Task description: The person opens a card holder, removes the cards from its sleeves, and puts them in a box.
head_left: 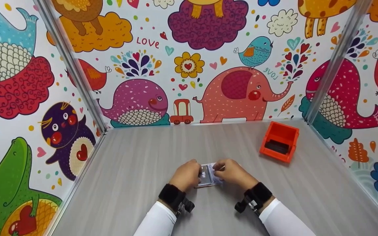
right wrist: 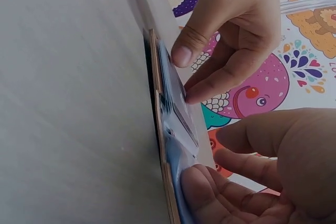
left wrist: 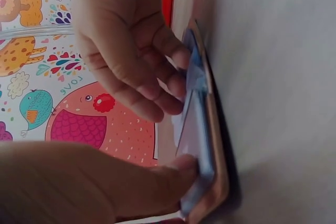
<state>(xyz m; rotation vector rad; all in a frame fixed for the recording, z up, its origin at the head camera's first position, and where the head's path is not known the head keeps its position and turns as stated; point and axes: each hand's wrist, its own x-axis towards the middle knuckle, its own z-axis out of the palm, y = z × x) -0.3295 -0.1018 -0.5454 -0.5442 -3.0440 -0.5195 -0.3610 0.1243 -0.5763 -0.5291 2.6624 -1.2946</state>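
Observation:
A small card holder (head_left: 208,174) with clear sleeves lies opened flat on the table, a dark card lettered "VIP" (head_left: 205,175) on its left half. My left hand (head_left: 186,175) grips that half, its thumb (left wrist: 181,171) against the edge of the sleeves. The right hand (head_left: 233,172) is over the other half, fingers loosely bent and one fingertip (right wrist: 197,179) on a bluish sleeve (right wrist: 178,163). Its other fingertips hang a little above. Between the hands a sleeve edge stands slightly raised, and the holder's brown cover (left wrist: 214,129) shows underneath.
An orange-red bin (head_left: 279,141) with dark pieces inside stands at the back right of the grey table (head_left: 136,183). Walls printed with cartoon animals (head_left: 136,101) close off the back and both sides. Both wrists wear black camera straps (head_left: 172,196).

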